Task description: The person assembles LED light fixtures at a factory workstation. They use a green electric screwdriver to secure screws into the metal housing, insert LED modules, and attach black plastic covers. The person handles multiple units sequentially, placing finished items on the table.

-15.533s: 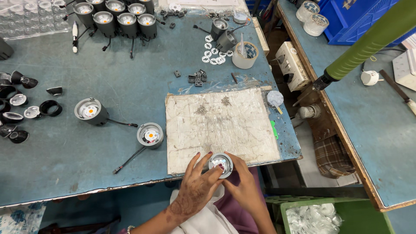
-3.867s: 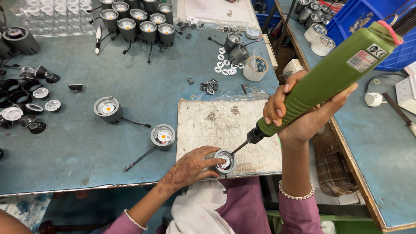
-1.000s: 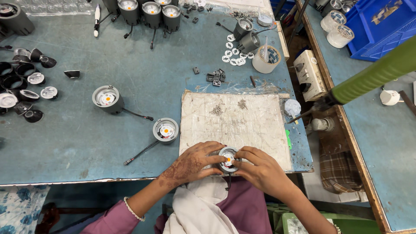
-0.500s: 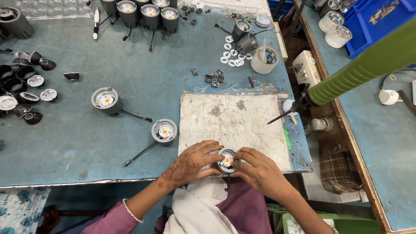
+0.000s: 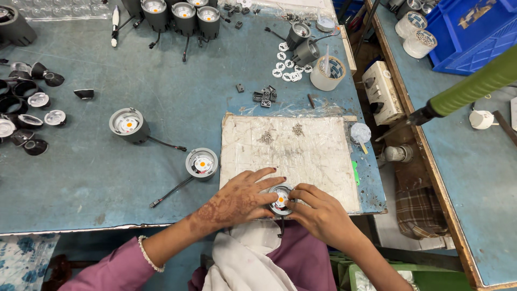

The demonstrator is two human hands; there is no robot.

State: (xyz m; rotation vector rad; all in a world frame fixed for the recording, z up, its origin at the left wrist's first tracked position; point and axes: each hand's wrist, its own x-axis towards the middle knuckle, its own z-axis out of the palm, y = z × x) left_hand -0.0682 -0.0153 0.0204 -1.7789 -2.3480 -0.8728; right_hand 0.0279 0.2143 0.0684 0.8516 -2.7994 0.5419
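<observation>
A small round grey lamp housing (image 5: 280, 198) with a white disc and an orange centre sits at the near edge of a worn white work board (image 5: 291, 151). My left hand (image 5: 239, 196) cups it from the left with fingers spread over its rim. From the right, my right hand (image 5: 318, 213) pinches its edge with the fingertips. Small piles of screws (image 5: 265, 138) lie further back on the board. A green electric screwdriver (image 5: 474, 86) hangs free to the right, held by neither hand.
Two more lamp housings with leads (image 5: 202, 163) (image 5: 128, 124) lie left of the board. Black reflectors (image 5: 27, 108) crowd the far left. A tape roll (image 5: 329, 73), white washers (image 5: 288, 67) and a row of lamps (image 5: 183, 13) stand at the back. A blue crate (image 5: 474, 32) sits far right.
The green screwdriver swung up and away to the right, out of my right hand. Both hands have closed in on the lamp housing and stay there.
</observation>
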